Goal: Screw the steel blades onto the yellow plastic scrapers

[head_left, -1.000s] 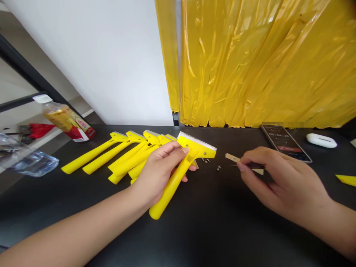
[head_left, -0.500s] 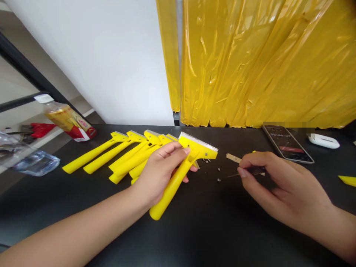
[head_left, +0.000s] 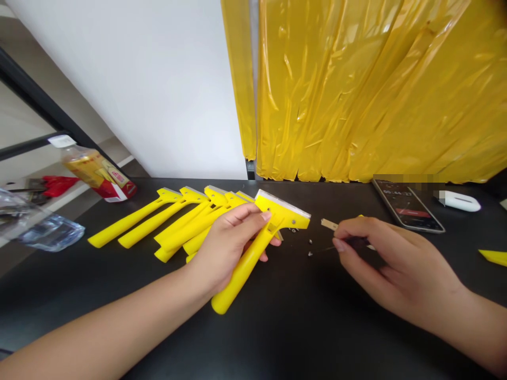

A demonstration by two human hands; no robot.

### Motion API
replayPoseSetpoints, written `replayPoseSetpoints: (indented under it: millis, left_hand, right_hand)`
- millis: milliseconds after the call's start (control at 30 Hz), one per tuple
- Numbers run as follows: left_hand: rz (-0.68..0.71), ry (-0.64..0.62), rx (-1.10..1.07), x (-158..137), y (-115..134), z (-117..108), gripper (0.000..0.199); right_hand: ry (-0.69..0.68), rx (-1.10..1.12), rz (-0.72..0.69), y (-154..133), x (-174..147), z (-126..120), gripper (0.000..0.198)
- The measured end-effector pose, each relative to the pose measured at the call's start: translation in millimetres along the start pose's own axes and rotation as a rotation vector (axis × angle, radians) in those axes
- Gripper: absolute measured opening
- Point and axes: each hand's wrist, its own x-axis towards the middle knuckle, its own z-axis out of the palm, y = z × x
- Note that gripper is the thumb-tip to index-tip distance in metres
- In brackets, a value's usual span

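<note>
OK so our left grip (head_left: 233, 232) was closed round a yellow scraper (head_left: 247, 265) near its neck, thumb lying up by the head. Its long axis ran on a slant: butt end down toward us, blade end away and off to the right, so the head stuck out on our right grip's (head_left: 396, 258) side. That right one was a narrow pinch on a thin tool (head_left: 327, 248), kinda screwdriver-looking, but the shaft was too blurry to swear to it.

Here's the bit that counted: two loose metal bits (head_left: 310, 254) sat on the desk (head_left: 269, 343) between the two hands, left of our right fingertips. The right side was nearer, tbh, with the shaft lying almost level and pointing left at them. We couldn't tell whether its tip touched one. The scraper's head was just beyond them and a bit left.

A beige strip (head_left: 328, 225) poked out behind our right fingers, and more scrapers (head_left: 184, 219) lay in a row beyond our left grip.
</note>
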Motion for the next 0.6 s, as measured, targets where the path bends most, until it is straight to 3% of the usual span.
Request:
replayPoseSetpoints:
  millis: [100,200,267,467,533,600]
  left_hand:
    - [-0.05,-0.055,-0.011,-1,1,0,0.024]
    - [-0.097,-0.116,-0.029,-3,1,2,0.024]
    - [-0.126,-0.14,-0.033,-6,1,4,0.024]
    - [-0.236,-0.139,-0.057,-9,-5,8,0.023]
    - [-0.292,-0.151,-0.059,-10,-7,8,0.024]
    - [-0.338,-0.163,-0.061,-11,-9,9,0.023]
  right_hand:
    - [0.154,0.153,0.245,5,4,-1,0.009]
    - [0.277,0.536,0.534,19,12,0,0.015]
    - [0.335,0.696,0.609,27,16,3,0.019]
    - [0.59,0.75,0.529,15,15,6,0.021]
    - [0.605,0.658,0.46,3,8,6,0.018]
    - [0.535,0.507,0.366,-8,1,4,0.02]
